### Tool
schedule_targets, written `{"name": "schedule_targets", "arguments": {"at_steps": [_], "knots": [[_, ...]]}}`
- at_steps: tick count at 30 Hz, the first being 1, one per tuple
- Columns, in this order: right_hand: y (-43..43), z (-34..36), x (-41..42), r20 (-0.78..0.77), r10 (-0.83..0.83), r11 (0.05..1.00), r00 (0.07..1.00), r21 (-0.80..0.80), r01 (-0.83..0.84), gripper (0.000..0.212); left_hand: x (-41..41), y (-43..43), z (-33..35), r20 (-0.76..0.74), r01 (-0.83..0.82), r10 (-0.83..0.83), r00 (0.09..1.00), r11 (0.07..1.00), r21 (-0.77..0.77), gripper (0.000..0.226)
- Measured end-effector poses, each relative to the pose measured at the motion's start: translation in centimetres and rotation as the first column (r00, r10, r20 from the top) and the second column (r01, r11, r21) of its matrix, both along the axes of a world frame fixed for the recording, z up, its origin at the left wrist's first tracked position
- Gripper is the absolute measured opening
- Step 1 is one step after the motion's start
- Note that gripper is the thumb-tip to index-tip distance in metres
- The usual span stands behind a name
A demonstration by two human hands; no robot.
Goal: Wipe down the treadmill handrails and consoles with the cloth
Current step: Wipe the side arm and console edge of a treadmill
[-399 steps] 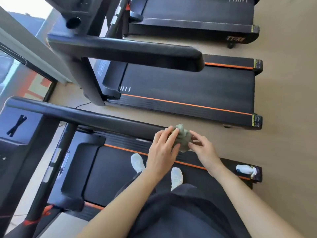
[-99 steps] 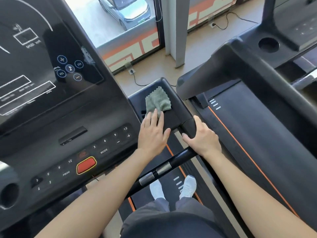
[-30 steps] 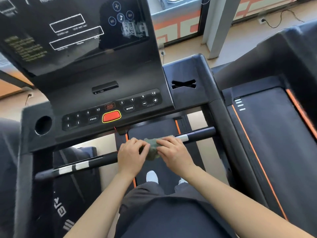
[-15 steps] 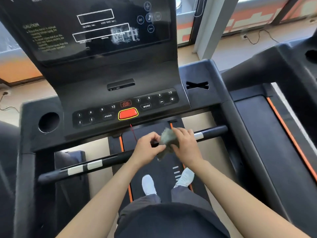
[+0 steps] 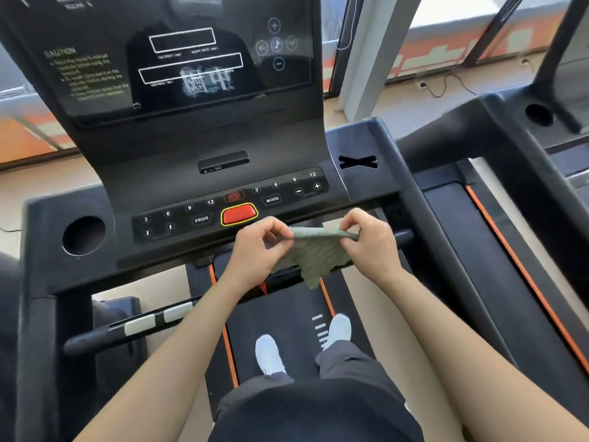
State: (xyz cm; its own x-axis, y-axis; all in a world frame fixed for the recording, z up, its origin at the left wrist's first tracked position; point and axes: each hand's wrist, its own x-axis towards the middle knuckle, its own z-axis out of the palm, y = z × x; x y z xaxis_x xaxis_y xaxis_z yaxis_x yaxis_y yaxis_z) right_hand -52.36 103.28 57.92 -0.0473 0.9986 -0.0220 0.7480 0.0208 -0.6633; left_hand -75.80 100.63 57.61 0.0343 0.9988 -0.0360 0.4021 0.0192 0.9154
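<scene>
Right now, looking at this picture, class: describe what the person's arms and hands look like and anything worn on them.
The left hand and right hand are bare: no gloves, rings or watch show. The left forearm and right forearm are uncovered too; no sleeve reaches into view.

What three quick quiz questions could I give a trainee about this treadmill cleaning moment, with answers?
1. True or false: the cloth hangs from one hand only.
2. Which keys flank the red button? A: PROG and MODE. B: plus and minus. C: 3 and 6.
3. What are the white shoes standing on?
Key: 1 false, the left hand and right hand both pinch its top edge. 2 A. 3 the treadmill belt.
</scene>
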Motion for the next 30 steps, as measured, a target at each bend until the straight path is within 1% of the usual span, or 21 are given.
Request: {"name": "schedule_targets", "arguments": {"at_steps": [2, 4, 6, 8, 9, 10, 13, 15, 16, 18, 20, 22, 23, 24, 26, 27, 28, 30], "knots": [[0.6, 0.8, -0.2, -0.03, 0.011, 0.998, 0.999, 0.07, -0.009, 0.03, 0.1, 0.5, 1.6, -0.011, 0.004, -0.003, 1.0, 0.993, 0.116, 0.024], [1.0, 1.3, -0.3, -0.088, 0.05, 0.99, 0.995, 0.138, -0.038, 0.039, 0.4, 0.5, 2.9, -0.013, 0.014, -0.012, 1.0, 0.979, 0.204, 0.02], [0.8, 1.0, 0.0, -0.106, 0.117, 0.974, 0.987, 0.207, -0.093, 0.043, 0.6, -0.3, 2.9, -0.022, 0.025, -0.021, 1.0, 0.978, 0.207, 0.025], [-0.3, -0.3, 0.4, -0.039, 0.206, 0.95, 0.978, 0.248, -0.19, 0.037, 0.7, -1.9, 1.1, -0.105, 0.034, -0.018, 0.994, 0.989, 0.147, 0.04], [-1.1, -1.3, 0.7, 0.013, 0.255, 0.938, 0.967, 0.241, -0.251, 0.033, 0.6, -2.9, -0.2, -0.182, 0.047, -0.024, 0.983, 0.992, 0.118, 0.043], [-1.9, -2.5, 1.0, 0.067, 0.307, 0.926, 0.949, 0.21, -0.314, 0.031, 0.6, -3.7, -1.7, -0.259, 0.07, -0.043, 0.965, 0.993, 0.099, 0.042], [-4.6, -6.2, 2.1, 0.199, 0.465, 0.869, 0.862, 0.081, -0.488, 0.02, 0.6, -6.3, -5.5, -0.431, 0.188, -0.137, 0.892, 0.979, 0.077, 0.024], [-6.0, -7.5, 2.6, 0.245, 0.501, 0.849, 0.83, 0.048, -0.526, 0.025, 0.9, -7.8, -6.5, -0.515, 0.235, -0.164, 0.841, 0.969, 0.075, 0.016], [-6.3, -7.7, 2.7, 0.246, 0.484, 0.856, 0.84, 0.066, -0.512, 0.028, 1.0, -8.4, -6.5, -0.545, 0.232, -0.148, 0.825, 0.969, 0.088, 0.012], [-6.2, -7.5, 2.4, 0.218, 0.423, 0.875, 0.88, 0.155, -0.459, 0.029, 1.3, -8.8, -6.1, -0.552, 0.171, -0.055, 0.832, 0.972, 0.161, 0.006], [-5.2, -7.1, 1.4, 0.171, 0.374, 0.882, 0.912, 0.238, -0.406, 0.022, 1.6, -8.4, -5.7, -0.509, 0.041, 0.1, 0.855, 0.965, 0.259, 0.005], [-3.9, -7.0, -0.1, 0.133, 0.374, 0.879, 0.918, 0.266, -0.397, 0.015, 1.6, -7.1, -5.7, -0.508, -0.077, 0.229, 0.83, 0.95, 0.303, 0.009], [-3.3, -7.3, -0.9, 0.139, 0.401, 0.873, 0.905, 0.243, -0.424, 0.021, 1.5, -6.4, -5.9, -0.537, -0.095, 0.232, 0.811, 0.958, 0.27, 0.018], [-2.8, -7.6, -1.6, 0.157, 0.45, 0.859, 0.879, 0.192, -0.474, 0.03, 1.4, -5.8, -6.3, -0.586, -0.069, 0.171, 0.792, 0.979, 0.192, 0.03], [-2.2, -8.5, -2.5, 0.207, 0.567, 0.807, 0.797, 0.055, -0.588, 0.046, 1.4, -5.0, -7.3, -0.677, 0.065, -0.067, 0.733, 0.997, -0.028, 0.052], [-2.1, -8.9, -2.7, 0.241, 0.61, 0.775, 0.754, 0.015, -0.632, 0.049, 1.5, -5.0, -7.8, -0.696, 0.124, -0.17, 0.698, 0.986, -0.115, 0.057], [-1.9, -9.2, -2.6, 0.273, 0.636, 0.749, 0.722, 0.006, -0.662, 0.049, 1.7, -5.0, -8.2, -0.71, 0.165, -0.225, 0.667, 0.974, -0.154, 0.058], [-1.6, -9.4, -1.7, 0.311, 0.647, 0.728, 0.696, 0.02, -0.686, 0.05, 1.8, -5.0, -8.7, -0.759, 0.208, -0.244, 0.604, 0.967, -0.146, 0.057]]}}
